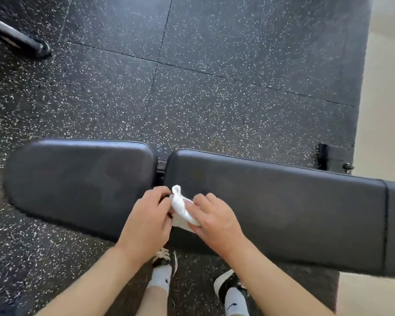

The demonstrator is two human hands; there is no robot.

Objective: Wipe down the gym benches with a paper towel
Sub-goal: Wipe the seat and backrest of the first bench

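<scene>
A: Where is the paper towel?

B: Between both hands, held just above the near edge of the gym bench, close to the gap where its two pads meet. It is white and crumpled into a small wad, with one twisted end sticking up.

A: How are the hands set?

B: The left hand has its fingers curled in, pinching the left side of the wad. The right hand also curls its fingers round the towel from the other side, thumb low against the bottom edge. Both grip it at once.

A: Is the towel touching the pad?

B: I cannot tell; its lower corner lies over the long pad's near edge, but contact is not clear.

A: And the bench itself?

B: Dark padded upholstery in two parts: a shorter seat pad on the left, a longer back pad to the right, running across the view. A black metal foot shows beyond its far right part.

A: Anything else around?

B: Speckled black rubber floor in tiles, a pale floor strip on the right, a dark metal leg top left, and the person's black-and-white shoes with white socks below the bench.
</scene>
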